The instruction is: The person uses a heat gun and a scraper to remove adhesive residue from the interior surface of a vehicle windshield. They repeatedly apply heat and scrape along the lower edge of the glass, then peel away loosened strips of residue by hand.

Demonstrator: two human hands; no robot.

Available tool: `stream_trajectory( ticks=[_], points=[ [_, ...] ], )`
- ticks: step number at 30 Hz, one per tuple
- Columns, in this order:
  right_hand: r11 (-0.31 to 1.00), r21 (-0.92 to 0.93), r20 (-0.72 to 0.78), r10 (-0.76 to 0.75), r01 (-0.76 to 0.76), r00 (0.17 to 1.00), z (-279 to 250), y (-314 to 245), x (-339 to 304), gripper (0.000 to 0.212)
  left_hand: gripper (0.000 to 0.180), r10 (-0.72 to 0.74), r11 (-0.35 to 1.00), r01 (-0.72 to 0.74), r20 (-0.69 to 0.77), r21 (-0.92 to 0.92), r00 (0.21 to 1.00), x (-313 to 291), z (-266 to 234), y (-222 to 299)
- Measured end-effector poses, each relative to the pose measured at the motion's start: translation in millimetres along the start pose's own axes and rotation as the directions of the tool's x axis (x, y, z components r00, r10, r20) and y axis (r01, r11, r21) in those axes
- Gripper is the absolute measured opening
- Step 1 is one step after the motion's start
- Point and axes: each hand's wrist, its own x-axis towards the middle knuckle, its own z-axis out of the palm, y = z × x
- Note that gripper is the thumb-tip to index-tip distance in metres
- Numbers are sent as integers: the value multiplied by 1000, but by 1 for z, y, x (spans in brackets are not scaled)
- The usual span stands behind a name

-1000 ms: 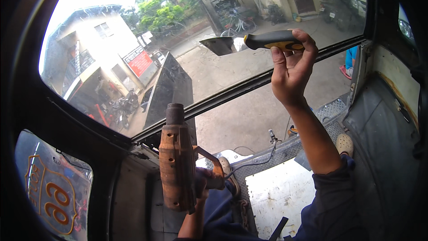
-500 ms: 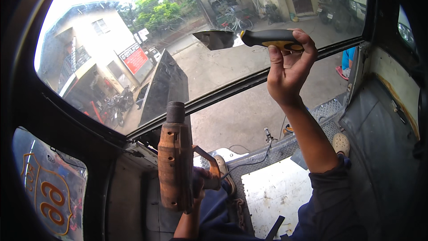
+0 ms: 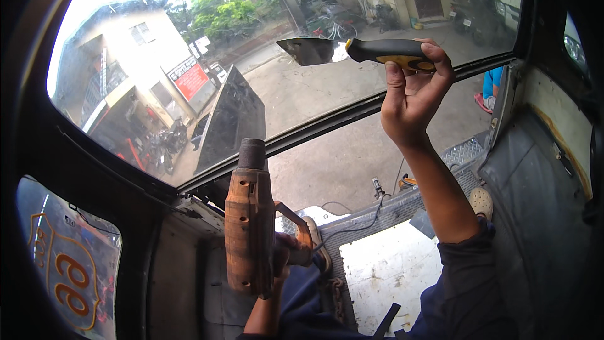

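Observation:
My left hand (image 3: pixel 284 253) is wrapped round the grip of a worn orange heat gun (image 3: pixel 249 230), whose dark round nozzle points up toward the lower edge of the window. Most of those fingers are behind the tool's body. Raised at the right, my right hand (image 3: pixel 412 91) pinches the black and yellow handle of a putty knife (image 3: pixel 314 52). Its wide metal blade points left, in front of the window glass (image 3: pixel 283 97). Whether the blade touches the glass I cannot tell.
A black window frame (image 3: pixel 327 124) crosses below the glass. Underneath, a white panel (image 3: pixel 387 277) lies on the vehicle floor near my feet, with a cable (image 3: pixel 352 230) beside it. A dark seat or padded panel (image 3: pixel 535 170) stands at the right. Outside are buildings and a person's foot.
The putty knife and my right hand have shifted slightly right. The heat gun has moved a little up and to the right, with its nozzle nearer the window frame.

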Motion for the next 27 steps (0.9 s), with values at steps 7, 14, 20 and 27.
stream_trajectory(
  ticks=[7, 14, 20, 27],
  points=[
    [998, -47, 8, -38, 38, 999, 1, -3, -2, 47, 45, 8, 998, -8, 8, 57, 1000, 2, 6, 6],
    [998, 6, -59, 59, -59, 997, 1, -1, 0, 48, 47, -15, 999, 14, 5, 39, 1000, 1, 10, 8],
    [998, 3, -60, 59, -59, 996, 2, -4, 1, 48, 47, -33, 999, 33, 4, -1, 999, -1, 7, 7],
    [1000, -4, -56, 13, -13, 998, 3, -2, -1, 47, 48, -50, 999, 50, 6, -11, 999, -5, 4, 8]
  ],
)
